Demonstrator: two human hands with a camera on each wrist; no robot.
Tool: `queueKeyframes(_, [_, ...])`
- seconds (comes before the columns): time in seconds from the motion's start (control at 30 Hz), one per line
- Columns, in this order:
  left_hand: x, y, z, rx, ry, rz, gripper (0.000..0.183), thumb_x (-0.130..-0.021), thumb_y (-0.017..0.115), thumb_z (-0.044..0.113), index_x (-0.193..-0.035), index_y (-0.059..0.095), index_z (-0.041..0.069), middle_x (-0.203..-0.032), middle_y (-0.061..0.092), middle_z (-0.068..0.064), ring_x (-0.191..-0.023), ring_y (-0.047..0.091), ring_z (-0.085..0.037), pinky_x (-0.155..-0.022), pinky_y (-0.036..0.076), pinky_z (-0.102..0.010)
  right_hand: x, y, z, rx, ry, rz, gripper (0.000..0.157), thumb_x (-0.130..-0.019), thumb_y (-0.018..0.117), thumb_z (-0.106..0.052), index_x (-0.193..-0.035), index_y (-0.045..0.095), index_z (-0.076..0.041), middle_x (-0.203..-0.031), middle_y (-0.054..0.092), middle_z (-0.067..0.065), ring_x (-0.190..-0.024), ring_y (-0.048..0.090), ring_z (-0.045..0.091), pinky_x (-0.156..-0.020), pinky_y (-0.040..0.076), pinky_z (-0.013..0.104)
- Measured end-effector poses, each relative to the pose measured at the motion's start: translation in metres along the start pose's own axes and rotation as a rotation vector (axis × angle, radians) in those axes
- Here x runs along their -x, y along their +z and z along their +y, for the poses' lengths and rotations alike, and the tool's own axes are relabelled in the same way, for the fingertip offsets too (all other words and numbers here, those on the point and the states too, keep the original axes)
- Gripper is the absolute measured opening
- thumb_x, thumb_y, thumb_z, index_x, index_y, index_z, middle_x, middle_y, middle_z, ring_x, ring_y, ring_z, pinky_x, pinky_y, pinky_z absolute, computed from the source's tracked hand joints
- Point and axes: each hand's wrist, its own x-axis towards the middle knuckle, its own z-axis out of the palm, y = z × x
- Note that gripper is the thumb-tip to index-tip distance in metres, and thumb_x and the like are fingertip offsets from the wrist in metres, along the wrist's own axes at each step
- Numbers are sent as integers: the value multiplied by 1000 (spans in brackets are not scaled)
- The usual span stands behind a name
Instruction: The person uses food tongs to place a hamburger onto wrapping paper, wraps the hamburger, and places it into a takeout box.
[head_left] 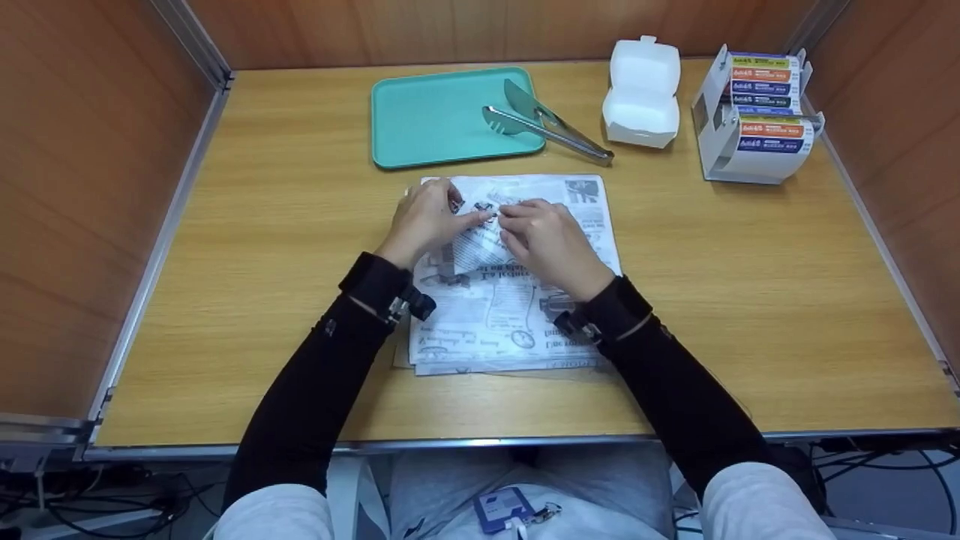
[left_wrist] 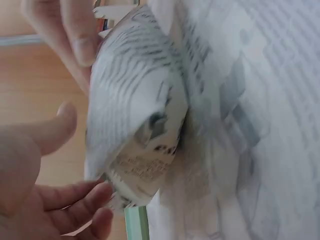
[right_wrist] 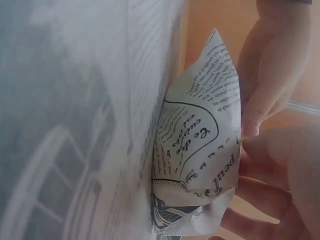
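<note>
A packet folded in newsprint-patterned paper point(head_left: 480, 251) lies on the upper part of a stack of similarly printed sheets point(head_left: 517, 322). Its pointed folds show in the left wrist view, and its contents are hidden inside. My left hand point(head_left: 426, 219) is at the packet's left side, fingertips at its far end; its thumb point(left_wrist: 65, 117) stands apart from the paper in the left wrist view. From the right, my right hand point(head_left: 551, 244) pinches the top of the packet point(right_wrist: 200, 135) between thumb and bent fingers. Both hands' fingertips come close together over it.
Behind the sheets lies a green tray point(head_left: 427, 120), with metal tongs point(head_left: 562, 135) resting across its right edge. An open white takeaway box point(head_left: 641, 112) stands at the back right. Beside it is a dispenser with rolls of coloured labels point(head_left: 765, 127). Wooden panels point(head_left: 510, 30) enclose the table.
</note>
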Motion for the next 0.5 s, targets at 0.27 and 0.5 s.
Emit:
queueKeyframes(0.27, [-3,2,-5,-110,206,49,42,-96,80,43,-111,76,3,-143,59,-6,-142,41,-29,-121,29,-46,-5,0,5,-64,9,12,23,-104,70,-17,-121,79,-4,-138,69,20,-128,66,37,-111,51,55])
queueKeyframes(0.5, [-8,10,-11,3,284,37,23,-102,75,28,-107,71,6,-116,68,-8,-116,58,-27,-110,41,-48,-5,1,3,-54,66,39,25,-102,75,-24,-120,80,-7,-135,71,18,-124,67,36,-106,52,53])
